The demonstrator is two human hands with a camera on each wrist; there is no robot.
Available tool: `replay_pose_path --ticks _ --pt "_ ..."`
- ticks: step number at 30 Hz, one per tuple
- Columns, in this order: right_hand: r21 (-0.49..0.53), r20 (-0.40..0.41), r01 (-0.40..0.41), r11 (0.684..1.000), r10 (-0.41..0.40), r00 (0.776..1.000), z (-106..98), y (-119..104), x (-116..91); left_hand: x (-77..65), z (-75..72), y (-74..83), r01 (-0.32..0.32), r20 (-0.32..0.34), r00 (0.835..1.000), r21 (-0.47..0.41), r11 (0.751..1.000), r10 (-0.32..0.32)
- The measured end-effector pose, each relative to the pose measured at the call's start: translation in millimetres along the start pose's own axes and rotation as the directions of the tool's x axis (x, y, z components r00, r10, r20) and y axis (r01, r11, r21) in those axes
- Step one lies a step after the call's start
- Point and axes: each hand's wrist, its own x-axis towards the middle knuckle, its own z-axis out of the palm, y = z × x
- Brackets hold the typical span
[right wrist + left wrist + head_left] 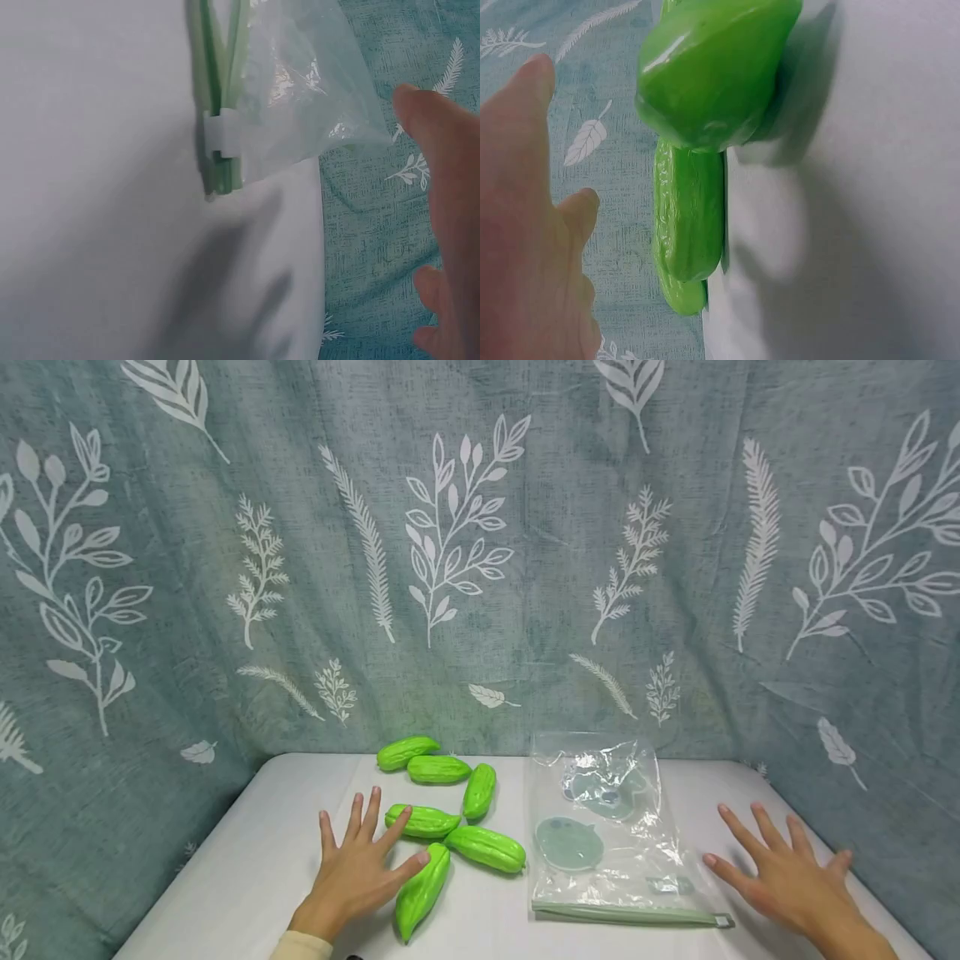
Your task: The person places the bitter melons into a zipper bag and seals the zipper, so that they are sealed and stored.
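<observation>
My left hand [358, 878] hovers over the table with its fingers spread, holding nothing. Its thumb and index finger overlap two glossy, ridged green bitter melons in the head view; the nearest bitter melon [422, 893] points toward me. Beyond the thumb lies another bitter melon [486, 849], and more form a loose curve toward the back. Flat to their right is a clear slider zip bag [570, 881] with pale green prints, its green zipper edge facing me. My right hand [795, 885], also spread and holding nothing, is right of the bag. The white slider [222, 133] sits near the zipper's end.
A white-covered table [247, 860] carries everything. Behind it and along both sides hangs a blue-green curtain [480, 677] with white leaf prints. The farthest bitter melon [407, 752] lies close to the table's back edge. A small dark object [355, 957] shows at the bottom edge.
</observation>
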Motion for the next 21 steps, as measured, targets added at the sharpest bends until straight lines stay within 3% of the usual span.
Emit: replay_pose_path --ticks 13,17,21 --pt "0.001 0.0 0.004 1.0 -0.004 1.0 12.1 1.7 -14.7 -6.4 4.9 4.5 -0.009 -0.02 1.0 0.007 1.0 0.009" --pt "-0.009 -0.025 0.055 0.998 -0.055 0.998 14.5 -4.6 -17.0 -6.9 9.4 5.2 0.018 -0.042 0.999 -0.003 1.0 -0.018" --pt "0.035 0.015 0.074 0.997 -0.075 0.997 16.8 -13.4 -17.1 -6.1 14.3 5.4 0.047 -0.059 0.997 -0.024 0.999 -0.049"
